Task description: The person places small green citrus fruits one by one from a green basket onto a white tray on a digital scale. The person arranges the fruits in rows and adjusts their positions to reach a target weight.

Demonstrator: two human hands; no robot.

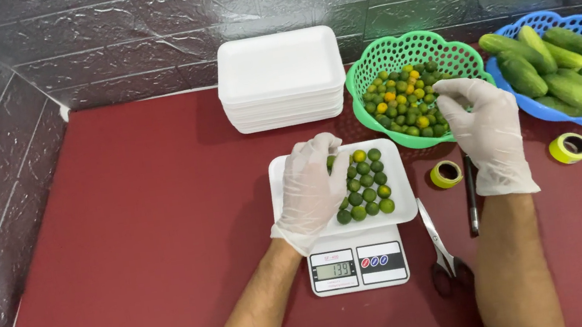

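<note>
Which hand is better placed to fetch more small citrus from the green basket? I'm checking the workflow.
Probably the right hand: it is already at the green basket, fingers over the fruit. The left hand rests over the white tray on the scale.

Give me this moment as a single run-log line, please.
left hand: on limes in white tray on scale | right hand: at green basket rim | hands gloved

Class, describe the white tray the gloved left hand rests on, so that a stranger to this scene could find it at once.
Start at the dark red table and find the small digital scale near its front edge. The foam tray sits on top of that scale, under the left hand. Unlike the stack of bare white trays by the wall, it holds rows of small round green and yellow fruits.
</note>
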